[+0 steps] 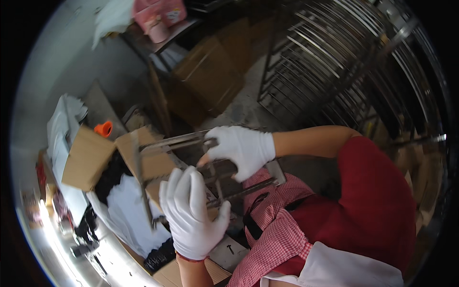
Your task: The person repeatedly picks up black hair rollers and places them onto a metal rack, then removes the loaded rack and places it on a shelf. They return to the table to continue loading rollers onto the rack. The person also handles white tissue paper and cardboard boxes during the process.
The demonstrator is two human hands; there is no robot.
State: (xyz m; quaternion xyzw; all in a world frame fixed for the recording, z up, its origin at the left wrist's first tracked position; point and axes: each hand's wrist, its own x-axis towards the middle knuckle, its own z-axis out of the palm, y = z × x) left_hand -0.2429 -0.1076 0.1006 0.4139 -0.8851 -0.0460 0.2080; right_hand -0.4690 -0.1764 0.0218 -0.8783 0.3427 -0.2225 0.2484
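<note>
Though it is partly hidden by the unclenched, white-gloved left grip [193, 215], the blurred, grey rectangular metal frame [177, 140] is grasped near its far bar by the white-gloved right grip [243, 149].

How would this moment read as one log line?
right hand: gloved, gripping grey frame | left hand: gloved, open, overlapping frame, contact unclear | nearby: open cardboard box, orange object

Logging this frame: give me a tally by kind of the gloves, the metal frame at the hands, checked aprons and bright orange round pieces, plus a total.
White gloves: 2, on the left hand and right hand
Metal frame: 1
Checked apron: 1
Orange round piece: 1
Total: 5
</note>
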